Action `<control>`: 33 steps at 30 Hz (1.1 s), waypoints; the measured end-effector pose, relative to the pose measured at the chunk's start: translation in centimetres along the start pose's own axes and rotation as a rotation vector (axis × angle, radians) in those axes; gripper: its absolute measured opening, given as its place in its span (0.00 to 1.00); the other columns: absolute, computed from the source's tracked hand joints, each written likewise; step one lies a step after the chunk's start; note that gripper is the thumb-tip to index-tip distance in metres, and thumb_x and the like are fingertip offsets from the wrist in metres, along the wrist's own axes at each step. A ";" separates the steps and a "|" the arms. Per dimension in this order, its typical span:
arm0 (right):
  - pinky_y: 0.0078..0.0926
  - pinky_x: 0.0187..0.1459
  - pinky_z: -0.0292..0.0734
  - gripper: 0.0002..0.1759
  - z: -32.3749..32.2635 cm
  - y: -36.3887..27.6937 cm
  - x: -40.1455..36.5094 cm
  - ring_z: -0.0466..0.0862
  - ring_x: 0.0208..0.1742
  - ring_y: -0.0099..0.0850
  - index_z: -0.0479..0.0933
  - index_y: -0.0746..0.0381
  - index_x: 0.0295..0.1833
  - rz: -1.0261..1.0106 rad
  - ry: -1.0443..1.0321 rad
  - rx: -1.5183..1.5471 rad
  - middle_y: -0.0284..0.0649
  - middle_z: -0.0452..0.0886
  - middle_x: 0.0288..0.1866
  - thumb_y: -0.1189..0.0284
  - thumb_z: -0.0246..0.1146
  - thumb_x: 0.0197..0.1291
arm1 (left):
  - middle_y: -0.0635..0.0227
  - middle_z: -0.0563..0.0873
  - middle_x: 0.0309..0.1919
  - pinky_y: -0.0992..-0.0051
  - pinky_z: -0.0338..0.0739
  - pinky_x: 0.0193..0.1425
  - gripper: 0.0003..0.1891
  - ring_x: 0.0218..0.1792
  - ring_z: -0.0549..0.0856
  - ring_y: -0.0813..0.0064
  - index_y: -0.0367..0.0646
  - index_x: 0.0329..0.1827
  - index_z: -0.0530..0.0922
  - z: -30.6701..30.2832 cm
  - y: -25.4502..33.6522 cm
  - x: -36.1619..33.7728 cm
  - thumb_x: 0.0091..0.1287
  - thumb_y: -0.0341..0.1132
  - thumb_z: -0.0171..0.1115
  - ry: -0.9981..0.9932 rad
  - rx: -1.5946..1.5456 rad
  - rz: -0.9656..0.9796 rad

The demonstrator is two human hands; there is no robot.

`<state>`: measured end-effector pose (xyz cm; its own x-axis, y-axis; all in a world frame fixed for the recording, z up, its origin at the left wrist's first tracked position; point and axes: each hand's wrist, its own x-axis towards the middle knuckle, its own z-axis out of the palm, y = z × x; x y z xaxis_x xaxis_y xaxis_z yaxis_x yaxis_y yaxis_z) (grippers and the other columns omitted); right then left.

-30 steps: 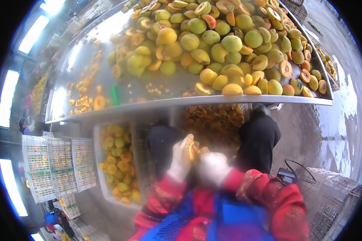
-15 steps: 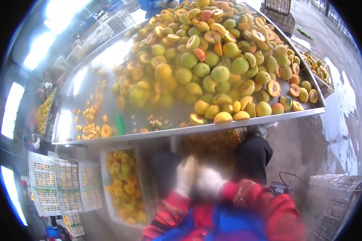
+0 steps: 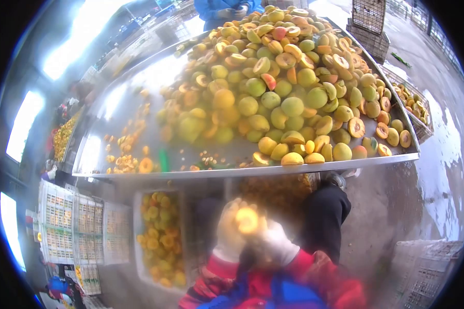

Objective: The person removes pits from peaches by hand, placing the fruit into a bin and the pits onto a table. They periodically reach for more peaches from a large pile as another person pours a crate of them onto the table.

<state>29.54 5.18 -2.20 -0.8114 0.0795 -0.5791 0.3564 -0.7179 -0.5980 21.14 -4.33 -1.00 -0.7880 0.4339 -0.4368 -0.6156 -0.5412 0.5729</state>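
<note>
In front of my lap, my left hand (image 3: 227, 234), in a white glove, is closed around a halved yellow peach (image 3: 247, 220). Its cut face is turned up toward me. My right hand (image 3: 278, 243), also gloved, is closed and meets the fruit from the right; blur hides whatever its fingers hold. Above both hands stands a metal table (image 3: 294, 169) heaped with whole and halved peaches (image 3: 292, 106). Small cut pieces (image 3: 126, 164) and pits (image 3: 209, 160) lie near its front edge, beside a blurred green object (image 3: 164, 160).
A white crate (image 3: 139, 237) of peaches stands to my left, with stacked plastic crates (image 3: 72, 221) beyond. More crates (image 3: 428, 273) are at lower right. Another basket (image 3: 415, 105) of fruit sits past the table's right edge. Across the table stands a person in blue (image 3: 206, 13).
My hands have turned, bringing the peach's cut face into view. My right hand has moved slightly right and down. The camera view has shifted a little, showing more of the person opposite.
</note>
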 end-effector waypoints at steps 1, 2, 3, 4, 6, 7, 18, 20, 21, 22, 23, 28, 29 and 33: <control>0.18 0.19 0.68 0.11 -0.1 1.0 0.4 0.71 0.19 0.20 0.72 0.61 0.44 -0.078 0.025 -0.165 0.31 0.72 0.23 0.79 0.57 0.53 | 0.60 0.81 0.51 0.57 0.76 0.60 0.13 0.56 0.79 0.58 0.42 0.52 0.76 0.1 0.2 0.0 0.72 0.39 0.52 -0.001 0.077 -0.040; 0.28 0.21 0.73 0.11 -2.4 4.8 3.1 0.77 0.19 0.29 0.72 0.62 0.45 -0.717 -0.038 -0.586 0.39 0.77 0.23 0.74 0.58 0.54 | 0.60 0.82 0.50 0.60 0.75 0.61 0.15 0.54 0.80 0.60 0.40 0.53 0.76 0.1 0.3 -0.1 0.73 0.41 0.50 -0.004 0.156 -0.085; 0.28 0.21 0.73 0.11 -3.4 6.0 4.0 0.77 0.19 0.29 0.72 0.62 0.45 -0.708 -0.041 -0.589 0.39 0.77 0.23 0.74 0.58 0.54 | 0.60 0.82 0.50 0.60 0.75 0.61 0.15 0.54 0.80 0.60 0.40 0.53 0.76 -0.3 0.4 -0.3 0.73 0.41 0.50 0.004 0.151 -0.085; 0.34 0.25 0.76 0.13 -4.1 6.9 4.6 0.80 0.21 0.36 0.72 0.63 0.45 -0.750 0.096 -0.905 0.44 0.79 0.24 0.71 0.58 0.54 | 0.59 0.82 0.50 0.63 0.75 0.61 0.19 0.54 0.80 0.63 0.38 0.55 0.76 -0.7 0.4 -0.4 0.74 0.43 0.47 -0.091 0.302 -0.086; 0.47 0.36 0.78 0.19 -3.3 5.1 2.9 0.84 0.31 0.50 0.73 0.65 0.45 -0.645 0.184 -1.348 0.53 0.82 0.27 0.61 0.58 0.56 | 0.58 0.82 0.50 0.72 0.75 0.58 0.28 0.51 0.81 0.71 0.34 0.56 0.76 -1.1 0.4 -1.0 0.76 0.51 0.39 -0.142 0.473 -0.150; 0.47 0.36 0.78 0.19 -3.3 5.3 2.8 0.84 0.31 0.50 0.73 0.65 0.45 -0.634 0.176 -1.352 0.53 0.82 0.27 0.61 0.58 0.56 | 0.58 0.82 0.50 0.72 0.75 0.58 0.28 0.51 0.81 0.71 0.34 0.56 0.76 -1.5 0.4 -1.2 0.76 0.51 0.39 -0.131 0.467 -0.154; 0.40 0.22 0.76 0.18 -2.6 5.3 1.6 0.82 0.18 0.40 0.73 0.61 0.34 -0.670 0.261 -1.643 0.44 0.79 0.19 0.56 0.61 0.59 | 0.57 0.83 0.44 0.74 0.76 0.54 0.27 0.45 0.82 0.73 0.32 0.57 0.74 -2.8 -0.3 -0.5 0.74 0.50 0.43 -0.142 0.669 0.007; 0.40 0.21 0.75 0.18 -2.6 5.8 1.9 0.82 0.18 0.39 0.73 0.61 0.33 -0.681 0.253 -1.673 0.43 0.80 0.19 0.56 0.61 0.59 | 0.57 0.83 0.44 0.75 0.76 0.53 0.26 0.44 0.82 0.73 0.32 0.57 0.74 -2.6 -0.4 -0.6 0.75 0.49 0.42 -0.140 0.694 0.022; 0.39 0.21 0.75 0.16 -2.4 6.0 1.8 0.82 0.18 0.37 0.74 0.61 0.33 -0.693 0.291 -1.690 0.42 0.80 0.20 0.58 0.60 0.58 | 0.57 0.83 0.44 0.75 0.76 0.53 0.26 0.43 0.82 0.73 0.33 0.56 0.74 -2.3 -0.4 -0.7 0.75 0.49 0.42 -0.120 0.714 0.034; 0.38 0.21 0.75 0.14 -2.3 6.1 1.8 0.82 0.18 0.36 0.75 0.61 0.32 -0.705 0.329 -1.707 0.42 0.81 0.21 0.60 0.60 0.58 | 0.58 0.83 0.44 0.75 0.77 0.52 0.26 0.42 0.82 0.74 0.33 0.56 0.75 -2.0 -0.5 -0.8 0.75 0.49 0.41 -0.100 0.734 0.047; 0.38 0.21 0.75 0.14 -2.0 5.7 1.6 0.82 0.18 0.36 0.75 0.61 0.32 -0.696 0.333 -1.705 0.42 0.81 0.21 0.60 0.60 0.58 | 0.58 0.83 0.44 0.75 0.77 0.52 0.26 0.42 0.82 0.74 0.33 0.56 0.75 -1.8 -0.6 -0.8 0.75 0.49 0.41 -0.101 0.736 0.038; 0.40 0.23 0.75 0.09 -1.3 4.1 0.8 0.84 0.22 0.36 0.76 0.61 0.33 -0.498 0.267 -1.808 0.41 0.82 0.22 0.67 0.58 0.55 | 0.59 0.83 0.40 0.76 0.77 0.48 0.25 0.40 0.82 0.75 0.34 0.52 0.76 -1.7 -0.8 -0.8 0.75 0.49 0.41 -0.049 0.754 0.058; 0.41 0.23 0.75 0.09 -1.3 4.1 0.8 0.84 0.22 0.36 0.76 0.61 0.33 -0.484 0.237 -1.797 0.41 0.82 0.23 0.67 0.58 0.55 | 0.59 0.83 0.40 0.76 0.77 0.48 0.25 0.40 0.82 0.75 0.34 0.52 0.76 -1.6 -0.8 -0.8 0.75 0.49 0.41 -0.048 0.756 0.055; 0.42 0.23 0.75 0.09 -0.5 4.2 0.7 0.85 0.24 0.38 0.75 0.61 0.35 -0.476 0.293 -1.769 0.43 0.83 0.24 0.67 0.57 0.55 | 0.58 0.84 0.38 0.76 0.77 0.47 0.26 0.39 0.82 0.74 0.34 0.49 0.78 -1.7 -1.2 -0.8 0.75 0.50 0.41 -0.014 0.726 0.099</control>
<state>30.69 2.58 -5.43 -0.9484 0.2740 -0.1595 0.3163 0.8518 -0.4176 22.47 -5.25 -2.57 -0.8363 0.4197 -0.3527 -0.3741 0.0335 0.9268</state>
